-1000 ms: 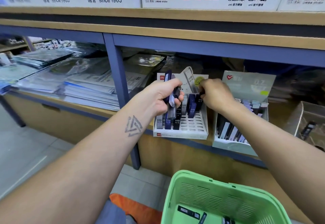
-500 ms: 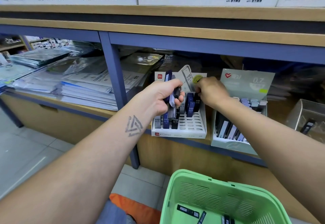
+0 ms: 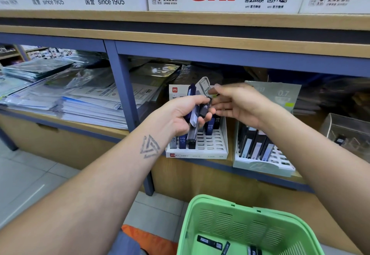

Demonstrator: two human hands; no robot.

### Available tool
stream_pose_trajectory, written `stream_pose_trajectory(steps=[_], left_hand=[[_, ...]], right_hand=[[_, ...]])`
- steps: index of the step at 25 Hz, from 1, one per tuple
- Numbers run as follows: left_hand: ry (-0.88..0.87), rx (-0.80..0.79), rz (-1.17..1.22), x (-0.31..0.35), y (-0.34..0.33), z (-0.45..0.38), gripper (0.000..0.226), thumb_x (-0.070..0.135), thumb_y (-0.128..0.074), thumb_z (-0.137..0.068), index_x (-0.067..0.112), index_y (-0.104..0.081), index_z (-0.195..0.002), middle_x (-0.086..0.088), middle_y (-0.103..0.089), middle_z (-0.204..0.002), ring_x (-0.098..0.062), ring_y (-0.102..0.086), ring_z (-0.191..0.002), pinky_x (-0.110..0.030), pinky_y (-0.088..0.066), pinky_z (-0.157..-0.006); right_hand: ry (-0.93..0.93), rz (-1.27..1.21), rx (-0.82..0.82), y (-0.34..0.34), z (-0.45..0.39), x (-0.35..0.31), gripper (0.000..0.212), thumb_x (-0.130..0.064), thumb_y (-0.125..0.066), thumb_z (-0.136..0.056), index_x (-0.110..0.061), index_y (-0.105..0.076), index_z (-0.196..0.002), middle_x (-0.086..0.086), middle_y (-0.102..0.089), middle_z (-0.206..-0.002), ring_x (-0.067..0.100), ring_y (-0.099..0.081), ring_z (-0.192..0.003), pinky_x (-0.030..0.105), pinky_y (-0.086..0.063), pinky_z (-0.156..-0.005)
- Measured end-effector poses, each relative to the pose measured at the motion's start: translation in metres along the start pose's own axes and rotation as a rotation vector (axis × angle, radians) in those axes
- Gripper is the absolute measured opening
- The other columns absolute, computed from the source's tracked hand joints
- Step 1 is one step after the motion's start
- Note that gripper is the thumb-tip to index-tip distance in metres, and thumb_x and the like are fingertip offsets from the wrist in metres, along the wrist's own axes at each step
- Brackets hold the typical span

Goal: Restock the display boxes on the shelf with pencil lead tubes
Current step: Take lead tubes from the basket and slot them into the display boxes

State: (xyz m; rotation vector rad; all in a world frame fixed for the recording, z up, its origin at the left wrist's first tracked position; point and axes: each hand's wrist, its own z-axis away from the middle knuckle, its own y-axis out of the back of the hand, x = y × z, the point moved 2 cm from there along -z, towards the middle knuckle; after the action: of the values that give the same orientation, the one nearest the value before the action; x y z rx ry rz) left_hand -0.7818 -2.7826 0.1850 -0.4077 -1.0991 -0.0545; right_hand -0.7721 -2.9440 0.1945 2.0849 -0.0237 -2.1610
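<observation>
My left hand grips a bunch of pencil lead tubes, blue, grey and black, held in front of the white display box on the shelf. That box holds a few upright tubes marked HB 0.5 in its slots. My right hand hovers just right of the bunch with fingers spread, fingertips close to the black tube, nothing held in it. A second pale green display box marked 0.7 stands to the right with several tubes inside.
A green plastic basket with a few tubes on its bottom sits below my arms. Stacks of plastic-wrapped paper fill the shelf bay to the left, past a blue upright post. A clear acrylic box stands at far right.
My right hand has pulled back out of the white display box and opened, now hovering by the tubes in my left hand. The left hand has kept its bunch.
</observation>
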Motion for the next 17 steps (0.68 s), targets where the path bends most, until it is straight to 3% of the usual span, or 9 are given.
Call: stream_pose_trajectory(steps=[2,6,11,14,17], left_hand=[[0.015,-0.028,-0.008,-0.001,-0.002,0.001,0.014,0.019,-0.058,-0.100,0.006,-0.064,-0.100,-0.011,-0.068,-0.074,-0.014,-0.062,-0.050,-0.016,-0.040,-0.034],[0.057,-0.044,-0.055,-0.005,-0.008,0.002,0.023,0.020,-0.055,-0.102,0.000,-0.065,-0.095,-0.015,-0.069,-0.075,-0.017,-0.064,-0.052,-0.015,-0.043,-0.036],[0.046,-0.056,-0.120,-0.009,-0.015,-0.003,0.011,0.010,-0.057,-0.099,0.001,-0.061,-0.104,-0.015,-0.068,-0.077,-0.010,-0.054,-0.046,-0.014,-0.038,-0.035],[0.017,-0.073,-0.089,-0.010,-0.024,-0.006,0.002,0.002,-0.059,-0.096,0.002,-0.060,-0.095,-0.013,-0.064,-0.076,-0.007,-0.049,-0.045,-0.012,-0.034,-0.036],[-0.017,-0.068,-0.034,-0.011,-0.035,-0.010,0.011,-0.005,-0.063,-0.090,0.006,-0.059,-0.088,-0.008,-0.058,-0.075,-0.008,-0.050,-0.048,-0.011,-0.037,-0.038]], right_hand=[[0.015,-0.041,-0.045,0.004,0.015,-0.002,0.015,-0.011,-0.069,-0.094,-0.003,-0.073,-0.106,0.010,-0.073,-0.083,0.014,-0.069,-0.071,0.022,-0.057,-0.066],[0.026,-0.079,0.090,0.020,0.031,0.000,0.015,0.010,-0.070,-0.085,0.000,-0.072,-0.096,0.015,-0.072,-0.086,0.017,-0.070,-0.070,0.020,-0.059,-0.065],[0.033,-0.178,0.095,0.036,0.047,0.008,0.018,0.014,-0.066,-0.086,0.003,-0.070,-0.099,0.023,-0.072,-0.094,0.023,-0.075,-0.077,0.023,-0.062,-0.069],[0.039,-0.243,0.057,0.048,0.055,0.013,0.019,0.012,-0.067,-0.085,0.005,-0.071,-0.103,0.023,-0.073,-0.097,0.029,-0.075,-0.086,0.027,-0.062,-0.075],[0.055,-0.238,0.070,0.061,0.066,0.019,0.014,0.011,-0.070,-0.082,0.003,-0.073,-0.094,0.020,-0.073,-0.092,0.029,-0.075,-0.087,0.026,-0.061,-0.074]])
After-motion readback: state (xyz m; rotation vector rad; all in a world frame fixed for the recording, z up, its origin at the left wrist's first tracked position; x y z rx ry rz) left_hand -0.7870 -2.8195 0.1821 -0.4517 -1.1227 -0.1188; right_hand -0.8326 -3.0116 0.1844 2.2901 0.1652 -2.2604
